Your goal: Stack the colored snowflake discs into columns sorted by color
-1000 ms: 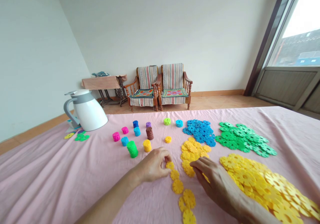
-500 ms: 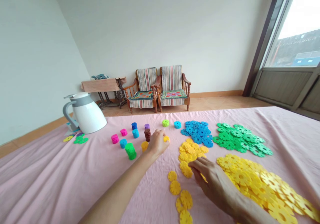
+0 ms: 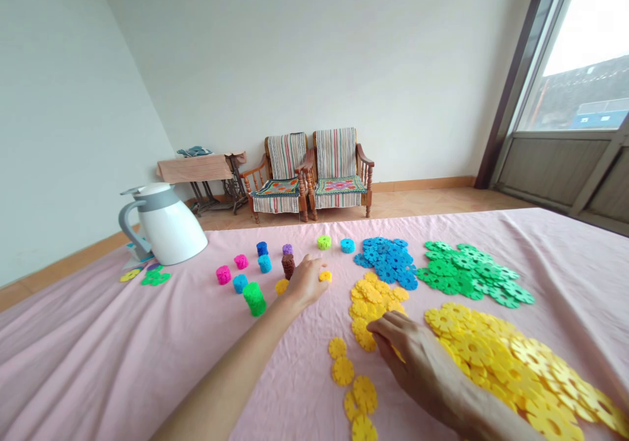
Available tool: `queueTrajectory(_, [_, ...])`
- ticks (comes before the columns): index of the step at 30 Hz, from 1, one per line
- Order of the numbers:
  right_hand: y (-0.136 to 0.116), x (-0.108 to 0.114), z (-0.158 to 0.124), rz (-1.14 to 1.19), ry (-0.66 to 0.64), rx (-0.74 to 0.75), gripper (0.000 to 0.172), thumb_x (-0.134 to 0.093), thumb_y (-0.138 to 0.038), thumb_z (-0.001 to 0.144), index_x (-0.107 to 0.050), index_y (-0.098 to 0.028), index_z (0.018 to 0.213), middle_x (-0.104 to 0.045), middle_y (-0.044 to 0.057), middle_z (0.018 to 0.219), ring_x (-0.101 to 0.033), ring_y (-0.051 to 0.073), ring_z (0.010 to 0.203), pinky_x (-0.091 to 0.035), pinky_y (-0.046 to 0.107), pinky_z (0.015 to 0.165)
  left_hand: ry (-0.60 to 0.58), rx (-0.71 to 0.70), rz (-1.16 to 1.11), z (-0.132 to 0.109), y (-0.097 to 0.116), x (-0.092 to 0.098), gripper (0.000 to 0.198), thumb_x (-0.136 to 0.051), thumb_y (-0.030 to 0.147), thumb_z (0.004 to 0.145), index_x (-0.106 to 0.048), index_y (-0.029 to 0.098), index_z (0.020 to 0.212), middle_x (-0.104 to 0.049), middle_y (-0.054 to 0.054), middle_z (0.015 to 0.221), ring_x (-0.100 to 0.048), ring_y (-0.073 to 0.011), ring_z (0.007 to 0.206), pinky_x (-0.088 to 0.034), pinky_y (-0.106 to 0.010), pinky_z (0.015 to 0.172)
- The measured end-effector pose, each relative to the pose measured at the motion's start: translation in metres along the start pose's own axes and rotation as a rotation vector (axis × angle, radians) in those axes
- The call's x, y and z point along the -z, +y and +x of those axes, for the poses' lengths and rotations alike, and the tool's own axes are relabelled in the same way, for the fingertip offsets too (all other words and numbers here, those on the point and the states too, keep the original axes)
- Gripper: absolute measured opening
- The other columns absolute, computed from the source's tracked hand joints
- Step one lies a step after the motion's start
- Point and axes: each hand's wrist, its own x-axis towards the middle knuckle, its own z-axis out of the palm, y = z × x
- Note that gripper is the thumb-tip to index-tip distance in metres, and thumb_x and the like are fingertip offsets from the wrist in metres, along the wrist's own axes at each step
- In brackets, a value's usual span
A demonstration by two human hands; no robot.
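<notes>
My left hand reaches forward over the pink cloth, fingertips pinched on a small stack of yellow discs. A brown stack stands just left of it, and another yellow stack shows behind my wrist. My right hand lies palm down with fingers curled at the near edge of a small pile of yellow flower discs. A few loose yellow discs lie in a row in front of me.
A big yellow disc heap lies at right, with green and blue piles beyond. Several short coloured stacks, one of them a green stack, stand mid-cloth. A white jug sits far left. Two chairs stand by the wall.
My left hand took a yellow disc from the near row and carried it forward to the small yellow stack. My right hand stayed by the small yellow pile.
</notes>
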Motion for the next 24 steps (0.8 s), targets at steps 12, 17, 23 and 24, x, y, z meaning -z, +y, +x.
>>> queueTrajectory(12, [-0.002,0.002,0.0,-0.001,-0.005,-0.001,0.03,-0.034,-0.018,0.094,-0.062,-0.02,0.083,-0.059,0.003,0.075,-0.054,0.015,0.069,-0.038,0.026,0.063,-0.176,-0.107,0.033,0.011,-0.004,0.002,0.042,-0.056,0.001,0.067,-0.068,0.025,0.099,-0.061,-0.005,0.102,-0.063,-0.0214,0.088,-0.045,-0.027,0.08])
queueTrajectory(17, [0.0,0.001,0.0,0.001,0.0,-0.007,0.029,-0.035,-0.018,0.094,-0.062,-0.02,0.084,-0.058,0.002,0.074,-0.054,0.015,0.069,-0.038,0.027,0.064,-0.19,-0.131,0.048,0.015,-0.001,0.003,0.036,-0.057,0.001,0.065,-0.069,0.023,0.09,-0.064,-0.004,0.095,-0.062,-0.0227,0.09,-0.045,-0.028,0.081])
queueTrajectory(23, [0.001,0.002,0.0,0.004,-0.004,-0.001,0.029,-0.034,-0.018,0.095,-0.061,-0.02,0.085,-0.058,0.002,0.075,-0.053,0.015,0.07,-0.037,0.027,0.064,-0.182,-0.155,0.07,0.015,0.0,0.002,0.031,-0.057,0.002,0.066,-0.07,0.022,0.086,-0.065,-0.004,0.091,-0.062,-0.0232,0.089,-0.045,-0.028,0.079])
queueTrajectory(24, [0.0,0.002,0.001,0.004,-0.005,0.0,0.029,-0.035,-0.018,0.095,-0.061,-0.02,0.085,-0.058,0.002,0.075,-0.053,0.015,0.07,-0.037,0.027,0.064,-0.182,-0.157,0.074,0.015,0.0,0.003,0.03,-0.057,0.002,0.066,-0.07,0.022,0.085,-0.065,-0.004,0.091,-0.062,-0.0235,0.089,-0.046,-0.028,0.079])
